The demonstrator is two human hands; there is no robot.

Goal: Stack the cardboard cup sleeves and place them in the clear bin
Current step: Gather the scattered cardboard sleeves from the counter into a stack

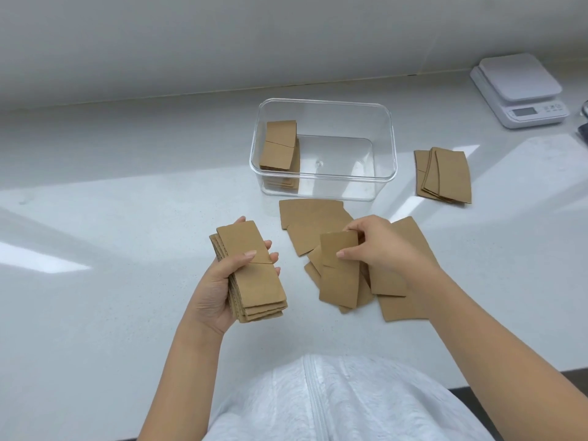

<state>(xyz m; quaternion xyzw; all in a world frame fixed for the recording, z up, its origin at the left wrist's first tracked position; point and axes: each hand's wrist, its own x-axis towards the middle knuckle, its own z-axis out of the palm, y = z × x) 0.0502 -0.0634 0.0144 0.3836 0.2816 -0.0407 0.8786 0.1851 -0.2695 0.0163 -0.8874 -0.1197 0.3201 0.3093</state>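
Note:
My left hand (pixel 219 288) grips a stack of flat brown cardboard sleeves (pixel 254 284), thumb across the top one. My right hand (pixel 378 246) pinches a single sleeve (pixel 339 272) by its upper end, just above a loose pile of sleeves (pixel 311 224) spread on the white counter. The clear bin (pixel 324 183) stands behind the pile and holds a stack of sleeves (pixel 280 148) against its left wall. Another small stack of sleeves (pixel 445 175) lies to the right of the bin.
A white kitchen scale (pixel 521 90) sits at the back right by the wall. The white counter (pixel 111 233) reaches to its front edge at my white zipped top (pixel 334 405). A dark object (pixel 584 130) shows at the right edge.

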